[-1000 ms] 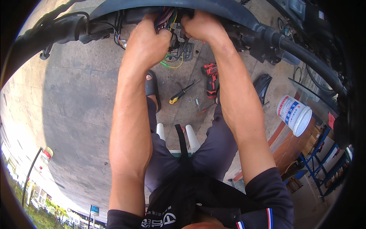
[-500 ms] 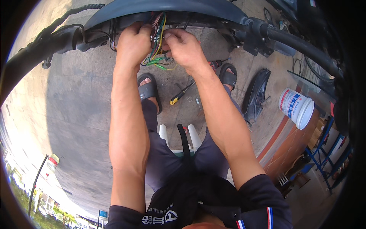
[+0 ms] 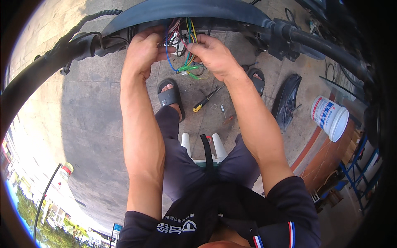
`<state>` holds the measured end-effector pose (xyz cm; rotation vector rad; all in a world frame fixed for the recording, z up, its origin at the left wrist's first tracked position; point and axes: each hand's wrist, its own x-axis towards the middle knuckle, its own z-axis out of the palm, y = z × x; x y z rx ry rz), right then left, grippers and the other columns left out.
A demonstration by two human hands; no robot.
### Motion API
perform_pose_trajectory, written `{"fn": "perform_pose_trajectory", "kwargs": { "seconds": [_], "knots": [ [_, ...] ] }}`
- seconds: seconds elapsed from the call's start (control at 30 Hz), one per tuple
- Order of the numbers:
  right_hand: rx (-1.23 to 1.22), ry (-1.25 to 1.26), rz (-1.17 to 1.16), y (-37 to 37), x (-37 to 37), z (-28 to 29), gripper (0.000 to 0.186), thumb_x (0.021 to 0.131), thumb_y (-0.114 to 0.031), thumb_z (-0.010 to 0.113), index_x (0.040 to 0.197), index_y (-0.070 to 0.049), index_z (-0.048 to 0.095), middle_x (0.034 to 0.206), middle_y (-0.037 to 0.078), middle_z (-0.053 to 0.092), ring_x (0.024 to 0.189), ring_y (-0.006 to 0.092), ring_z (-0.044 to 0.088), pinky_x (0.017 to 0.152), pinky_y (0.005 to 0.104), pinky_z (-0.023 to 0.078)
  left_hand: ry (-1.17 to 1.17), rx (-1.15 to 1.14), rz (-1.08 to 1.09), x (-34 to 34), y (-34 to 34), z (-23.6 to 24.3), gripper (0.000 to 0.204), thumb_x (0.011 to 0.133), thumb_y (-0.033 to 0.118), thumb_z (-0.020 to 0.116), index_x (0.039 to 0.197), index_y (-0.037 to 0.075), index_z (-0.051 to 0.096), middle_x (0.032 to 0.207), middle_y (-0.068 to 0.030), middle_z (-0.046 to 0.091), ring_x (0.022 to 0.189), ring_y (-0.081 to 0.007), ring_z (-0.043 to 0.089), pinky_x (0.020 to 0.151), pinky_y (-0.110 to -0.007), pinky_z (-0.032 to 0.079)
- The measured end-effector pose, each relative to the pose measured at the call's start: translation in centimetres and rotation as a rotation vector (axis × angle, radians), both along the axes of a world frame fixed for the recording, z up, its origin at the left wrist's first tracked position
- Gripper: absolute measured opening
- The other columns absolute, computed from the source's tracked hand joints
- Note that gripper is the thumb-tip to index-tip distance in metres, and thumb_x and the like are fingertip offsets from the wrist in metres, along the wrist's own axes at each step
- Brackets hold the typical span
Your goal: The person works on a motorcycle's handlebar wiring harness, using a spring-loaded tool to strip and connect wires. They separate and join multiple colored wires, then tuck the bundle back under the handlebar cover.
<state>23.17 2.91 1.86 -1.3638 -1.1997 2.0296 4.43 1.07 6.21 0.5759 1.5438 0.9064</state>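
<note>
Hanging between left hand (image 3: 142,51) and right hand (image 3: 215,56), coloured wires (image 3: 191,34), right pinching some, left's hold unclear

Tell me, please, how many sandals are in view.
2: one sandal left of the yellow-and-black screwdriver; another sandal beside the right forearm, which seems to cover part of it. The arms could hide more.

Open daylight, harshest at left; floor (image 3: 37,124) there blown white. Shade edge runs down the left side; ground beyond it mid-grey, softly lit. Panel (image 3: 186,14) has a dull sheen, its underside dark; wires (image 3: 192,37) readable below. Shelving (image 3: 355,173) at right dim, soft. Handlebar (image 3: 41,68) bowed by fisheye; corners black, bluish fringe lower left.
</note>
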Motion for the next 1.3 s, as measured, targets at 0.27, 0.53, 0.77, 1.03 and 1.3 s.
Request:
{"fn": "perform_pose_trajectory", "kwargs": {
  "seconds": [0.27,0.53,0.77,1.03,1.3],
  "knots": [
    [-0.115,0.206,-0.134,1.5,2.0,1.8,0.032,0.098,-0.027,0.061,0.118,-0.002,0.061,0.093,0.003,0.064,0.084,0.0143,0.063,0.079,0.0331,0.055,0.230,0.137,-0.128,-2.0,-0.5,-1.8,0.046,0.087,0.002,0.052,0.131,-0.007,0.059,0.109,-0.0125,0.072,0.072,-0.0116,0.064,0.062,-0.025,0.052],
    [0.448,0.006,-0.093,0.7,-0.1,1.4,0.088,0.076,-0.025,0.088,0.143,0.008,0.040,0.128,0.019,0.061,0.114,0.0241,0.063,0.100,0.0378,0.052,0.391,0.121,-0.201,-1.7,-0.6,-2.1,0.034,0.091,0.009,0.065,0.120,-0.007,0.066,0.098,-0.0111,0.073,0.079,-0.0123,0.066,0.068,-0.027,0.054],
    [0.687,-0.335,0.100,0.0,0.7,2.0,0.068,0.085,-0.019,0.076,0.142,0.002,0.046,0.125,0.019,0.064,0.119,0.0306,0.062,0.104,0.0391,0.047,0.345,0.129,-0.129,-1.8,-0.6,-1.8,0.030,0.091,0.015,0.065,0.112,-0.005,0.071,0.083,-0.0089,0.073,0.067,-0.0123,0.063,0.060,-0.029,0.051],
    [0.400,-0.163,-0.129,0.6,0.6,1.0,0.039,0.099,-0.011,0.055,0.137,0.000,0.054,0.096,0.009,0.068,0.076,0.0123,0.063,0.070,0.0278,0.052,0.516,0.237,-0.181,-1.5,-0.4,-2.0,0.041,0.085,0.018,0.069,0.118,-0.006,0.068,0.096,-0.0151,0.075,0.081,-0.0201,0.070,0.075,-0.033,0.054],
    [0.490,-0.175,-0.126,1.1,0.2,0.7,0.047,0.094,-0.020,0.069,0.133,0.002,0.055,0.104,0.010,0.069,0.087,0.0146,0.065,0.078,0.0287,0.054,0.852,0.338,-0.208,1.0,-0.1,-1.1,0.041,0.085,0.020,0.071,0.122,0.001,0.070,0.101,-0.0152,0.075,0.086,-0.0214,0.071,0.082,-0.034,0.054]
  ]
}}
